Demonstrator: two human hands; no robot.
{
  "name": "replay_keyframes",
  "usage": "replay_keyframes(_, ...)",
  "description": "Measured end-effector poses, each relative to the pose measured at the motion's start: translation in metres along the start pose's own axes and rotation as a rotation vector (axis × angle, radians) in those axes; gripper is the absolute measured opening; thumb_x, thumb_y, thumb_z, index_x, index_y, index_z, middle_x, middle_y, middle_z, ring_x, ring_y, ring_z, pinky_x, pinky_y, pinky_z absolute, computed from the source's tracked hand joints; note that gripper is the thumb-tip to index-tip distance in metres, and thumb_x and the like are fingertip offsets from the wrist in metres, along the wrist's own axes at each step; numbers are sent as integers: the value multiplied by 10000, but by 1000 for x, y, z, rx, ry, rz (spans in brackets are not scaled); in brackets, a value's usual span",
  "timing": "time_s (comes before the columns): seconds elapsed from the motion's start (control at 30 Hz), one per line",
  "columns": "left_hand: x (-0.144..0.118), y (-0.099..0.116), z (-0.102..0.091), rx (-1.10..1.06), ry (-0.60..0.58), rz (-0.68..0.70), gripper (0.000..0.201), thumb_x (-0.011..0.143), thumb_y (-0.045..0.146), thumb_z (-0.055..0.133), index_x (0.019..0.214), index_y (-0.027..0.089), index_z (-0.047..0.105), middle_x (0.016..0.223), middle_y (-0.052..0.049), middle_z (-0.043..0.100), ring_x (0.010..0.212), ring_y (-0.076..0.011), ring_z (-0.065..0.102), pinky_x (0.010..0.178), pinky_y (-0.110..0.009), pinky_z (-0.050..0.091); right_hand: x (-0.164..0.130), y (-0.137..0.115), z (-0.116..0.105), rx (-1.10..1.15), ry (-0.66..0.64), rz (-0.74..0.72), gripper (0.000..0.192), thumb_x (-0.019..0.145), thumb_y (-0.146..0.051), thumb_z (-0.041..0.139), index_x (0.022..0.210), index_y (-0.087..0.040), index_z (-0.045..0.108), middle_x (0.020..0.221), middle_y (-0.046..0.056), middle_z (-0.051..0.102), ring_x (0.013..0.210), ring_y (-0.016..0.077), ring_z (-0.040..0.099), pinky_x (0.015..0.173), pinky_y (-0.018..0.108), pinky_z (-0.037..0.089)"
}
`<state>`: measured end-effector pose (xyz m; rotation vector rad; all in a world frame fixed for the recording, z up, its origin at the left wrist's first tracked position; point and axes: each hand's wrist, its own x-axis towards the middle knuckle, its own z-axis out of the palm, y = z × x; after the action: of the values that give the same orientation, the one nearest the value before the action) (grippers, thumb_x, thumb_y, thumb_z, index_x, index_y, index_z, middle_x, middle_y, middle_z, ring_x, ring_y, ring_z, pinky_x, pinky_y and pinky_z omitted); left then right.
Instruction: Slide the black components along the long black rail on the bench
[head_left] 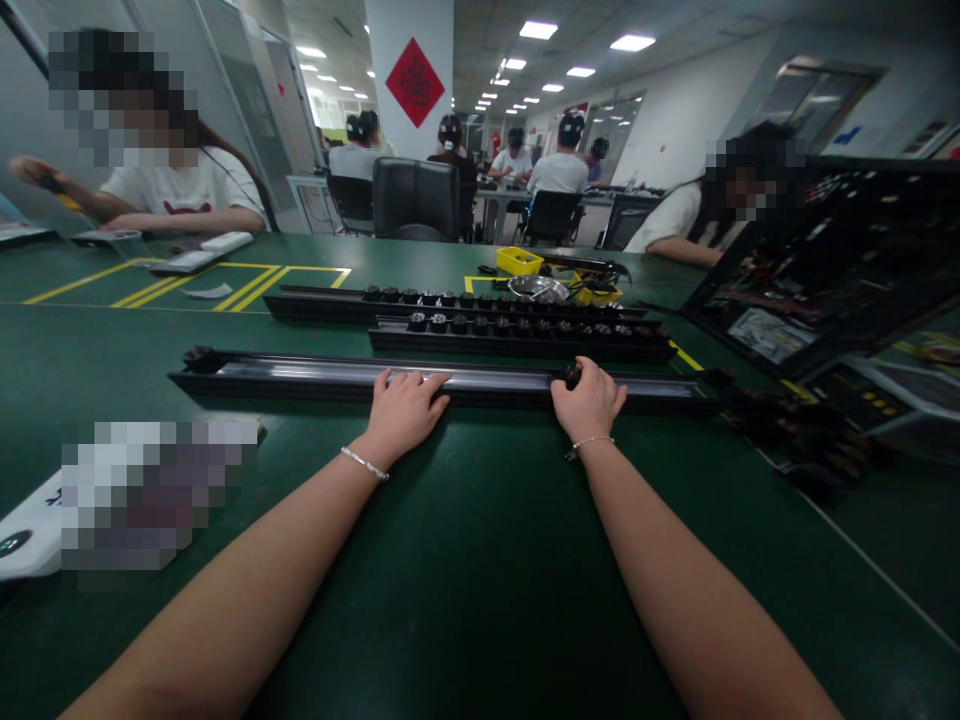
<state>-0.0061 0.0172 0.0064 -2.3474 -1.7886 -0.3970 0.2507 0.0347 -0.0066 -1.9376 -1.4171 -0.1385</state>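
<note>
A long black channel rail (315,378) with a shiny inner groove lies crosswise in front of me. My left hand (406,412) rests on its near edge left of the middle, fingers stretched over the groove and nothing seen in them. Farther right, my right hand (589,402) is closed around a small black round part (571,376) at the rail; its exact kind I cannot make out. A similar dark part (199,356) sits at the rail's left end. Beyond lie two more black rails, a shorter one (450,342) and a longer one (322,303), both carrying rows of small black parts.
A pile of dark parts (810,430) lies right of the rail. A white object (45,500), partly blurred, is at the left. Yellow bin (519,262) and clear dish (538,289) stand behind the rails. A black-framed panel (817,270) rises at right. People sit across the table.
</note>
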Motion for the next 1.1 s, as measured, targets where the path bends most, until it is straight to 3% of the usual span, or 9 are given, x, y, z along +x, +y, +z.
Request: replay_keyframes(1.1, 0, -1, 1, 21, 13, 22, 423, 903, 463, 309, 1240, 316, 516, 1024, -50, 636, 1009, -242, 544, 997, -459, 250, 10, 18, -6, -17, 56, 101, 512, 704, -285, 457, 1202, -181, 513, 1183, 120, 580, 1151, 291, 442, 1047, 562, 153)
